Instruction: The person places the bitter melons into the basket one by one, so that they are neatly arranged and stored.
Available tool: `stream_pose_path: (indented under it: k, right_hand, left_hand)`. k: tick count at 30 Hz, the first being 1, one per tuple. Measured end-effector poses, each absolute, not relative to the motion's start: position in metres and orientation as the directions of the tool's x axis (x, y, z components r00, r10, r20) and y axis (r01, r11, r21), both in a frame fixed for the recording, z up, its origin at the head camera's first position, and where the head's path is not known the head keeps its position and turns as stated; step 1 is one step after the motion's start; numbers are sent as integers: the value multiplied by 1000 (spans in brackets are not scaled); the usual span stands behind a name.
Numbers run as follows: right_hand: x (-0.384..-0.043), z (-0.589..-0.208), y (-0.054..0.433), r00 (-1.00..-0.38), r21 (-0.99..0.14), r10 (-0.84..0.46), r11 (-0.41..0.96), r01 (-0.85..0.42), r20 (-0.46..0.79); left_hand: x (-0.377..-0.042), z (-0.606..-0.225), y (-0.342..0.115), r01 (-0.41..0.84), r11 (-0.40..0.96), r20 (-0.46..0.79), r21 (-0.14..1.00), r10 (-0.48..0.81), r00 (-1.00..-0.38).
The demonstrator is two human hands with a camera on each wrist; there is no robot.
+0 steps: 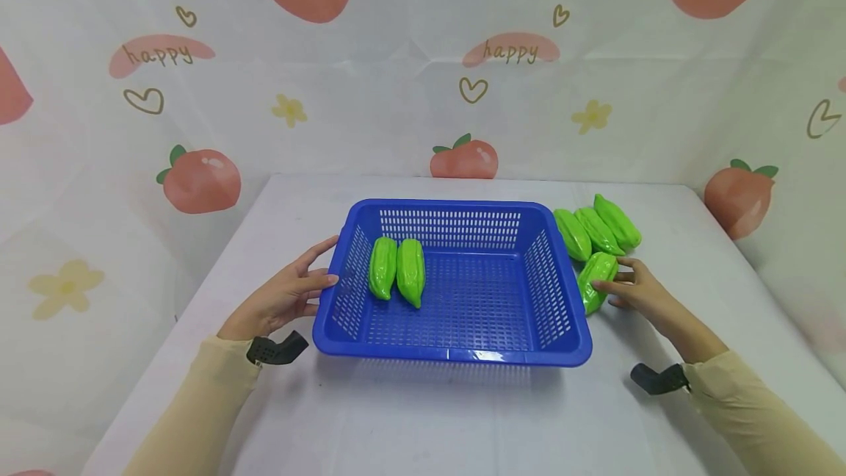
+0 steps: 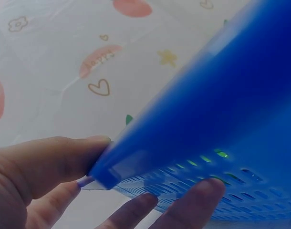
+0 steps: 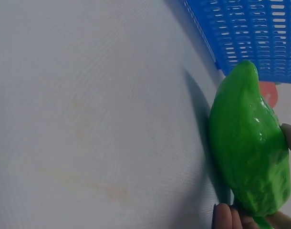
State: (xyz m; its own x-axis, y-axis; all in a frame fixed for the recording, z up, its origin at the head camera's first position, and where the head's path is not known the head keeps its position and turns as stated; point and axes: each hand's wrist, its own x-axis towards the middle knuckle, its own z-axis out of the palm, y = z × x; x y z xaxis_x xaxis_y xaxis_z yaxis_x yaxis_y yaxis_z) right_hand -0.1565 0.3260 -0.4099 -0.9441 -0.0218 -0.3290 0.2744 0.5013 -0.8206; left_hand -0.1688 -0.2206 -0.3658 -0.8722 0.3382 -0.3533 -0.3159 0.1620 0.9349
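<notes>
A blue plastic basket (image 1: pixel 449 355) with slotted walls stands in the middle of the table in the head view. My left hand (image 1: pixel 287 296) holds its left side, one digit at the rim and other fingers along the outer wall (image 2: pixel 183 179). Two glossy green ridged vegetables (image 1: pixel 411 274), like bitter melons, lie side by side inside, toward the left. Just outside the right wall, my right hand (image 1: pixel 637 289) grips another green ridged vegetable (image 3: pixel 248 143) between thumb and fingers. Whether it touches the table is hard to tell.
Three more green ridged vegetables (image 1: pixel 598 230) lie together behind my right hand, beside the basket's back right corner. A white cloth with fruit prints (image 1: pixel 396 116) hangs behind and around the white table (image 1: pixel 423 424). A black wrist camera (image 1: pixel 659 379) sits on each forearm.
</notes>
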Motion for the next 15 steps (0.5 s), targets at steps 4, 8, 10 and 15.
stream_pose_path:
  k: [4,8,10,15]
  right_hand:
    - [-155,-413,327,-956,-857,-45,456,239,-291]
    - [-154,-415,328,-960,-864,-46,450,228,-277]
    - [-154,-416,329,-962,-866,-43,448,221,-268]
    - [-154,-415,330,-967,-870,-44,447,207,-252]
  left_hand:
    - [-169,-366,-221,-322,154,-356,934,340,-871]
    - [-169,-367,-221,-310,160,-348,937,343,-872]
    - [-169,-367,-221,-307,161,-345,938,346,-873]
    - [-169,-367,-221,-314,155,-349,937,343,-872]
